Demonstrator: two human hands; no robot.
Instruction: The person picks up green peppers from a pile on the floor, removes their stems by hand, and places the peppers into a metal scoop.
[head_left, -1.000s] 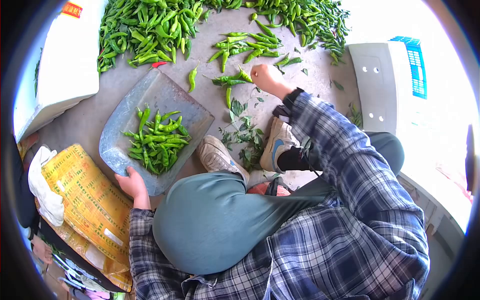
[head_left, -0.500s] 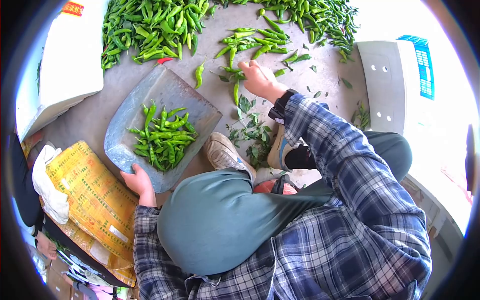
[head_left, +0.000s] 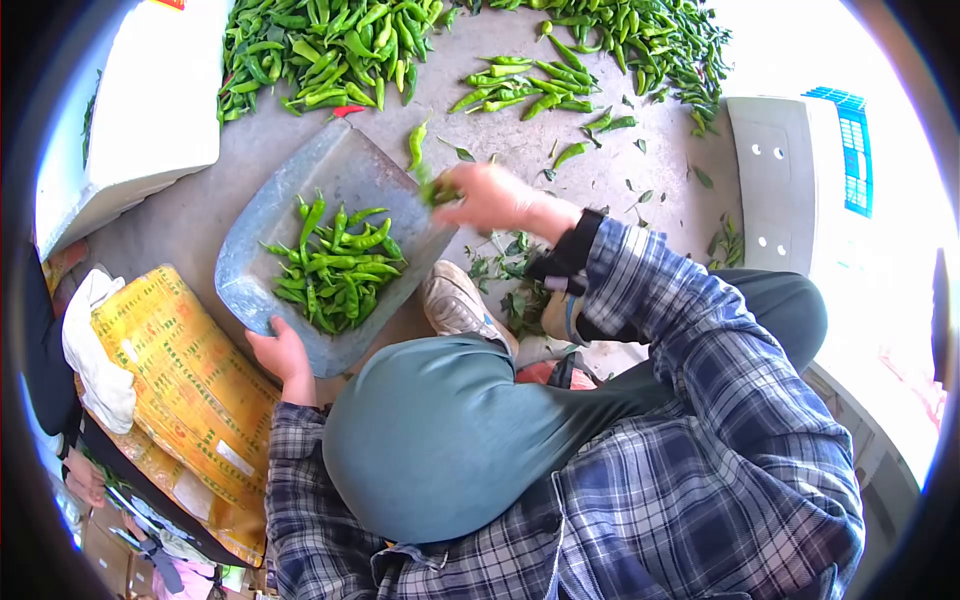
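I see a grey scoop [head_left: 375, 170], scuffed, straight edge facing upper R, wall curving along its L side. I've a loose heap of green peppers [head_left: 345, 265] in its lower half, slim, some curved, ptg. every which way. Held peppers [head_left: 436, 190], also grn, v. blurred, by its R edge; can't count 'em.

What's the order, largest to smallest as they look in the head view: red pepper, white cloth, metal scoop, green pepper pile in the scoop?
1. Metal scoop
2. Green pepper pile
3. White cloth
4. Red pepper
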